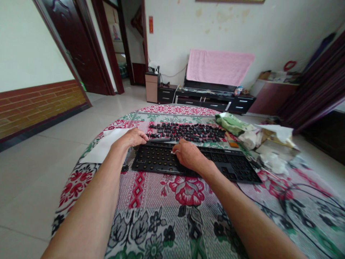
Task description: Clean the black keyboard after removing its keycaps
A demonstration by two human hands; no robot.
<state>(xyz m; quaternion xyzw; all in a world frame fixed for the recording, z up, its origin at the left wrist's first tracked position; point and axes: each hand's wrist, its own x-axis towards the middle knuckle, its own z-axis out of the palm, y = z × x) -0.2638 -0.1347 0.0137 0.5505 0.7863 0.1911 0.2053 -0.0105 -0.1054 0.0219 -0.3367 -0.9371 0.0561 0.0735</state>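
Note:
A black keyboard base (159, 169), stripped of its keycaps, lies on a patterned tablecloth (151, 223). My left hand (134, 137) is closed at its upper left corner, fingertips against the far edge. From beside those fingertips a dark narrow bar (160, 139) extends along that edge; whether the hand touches it I cannot tell. My right hand (188, 154) rests over the middle of the base, fingers pinched on a small white tissue (175, 152) pressed to the key sockets. Loose black keycaps (194, 132) are spread behind the base.
White paper (104, 145) lies at the left. A wooden-handled brush (232, 141), a green cloth (233, 124) and crumpled tissues (272, 162) sit to the right. A black cable (285, 201) loops across the right side. Beyond the table stands a TV cabinet (207, 99).

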